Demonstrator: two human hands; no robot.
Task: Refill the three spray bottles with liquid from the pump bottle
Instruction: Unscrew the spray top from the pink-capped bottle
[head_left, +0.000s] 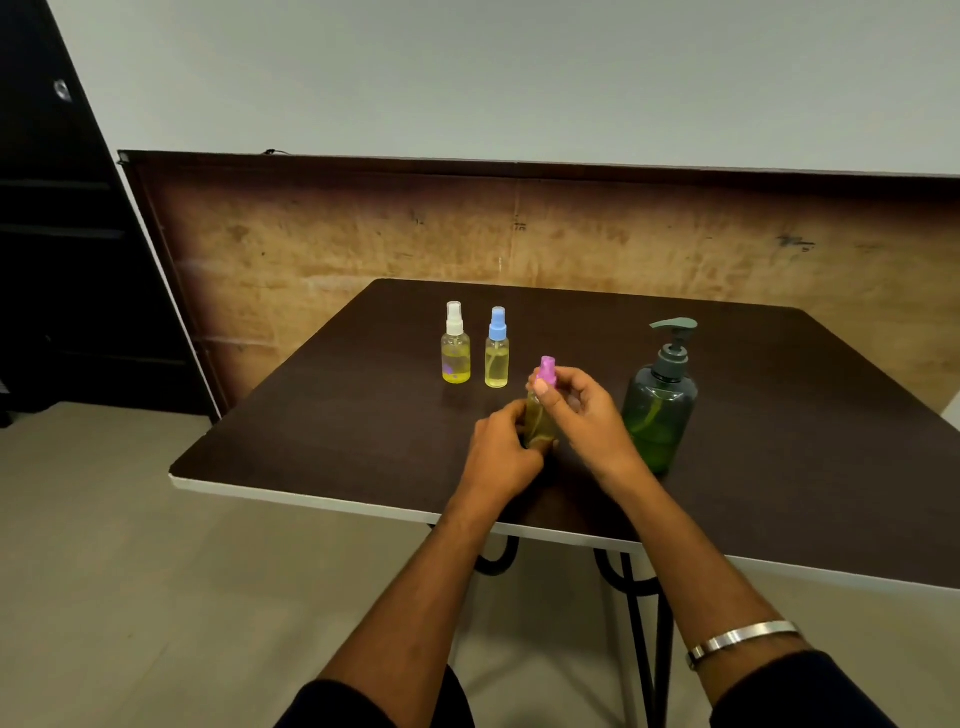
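Dark desk (363, 415): our left hand (501, 457) grips the pink bottle (537, 421), right hand (582, 405) pinches its cap (547, 370); beyond, white-capped (456, 345) and blue-capped (497, 351) bottles look filled, capped.

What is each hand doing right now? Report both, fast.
Left hand: grips the body of the pink-capped spray bottle.
Right hand: pinches that bottle's pink cap.

Three spray bottles (456, 343) (497, 348) (540, 410), one pump bottle (660, 400), two hands (501, 457) (587, 410), one table (311, 415).
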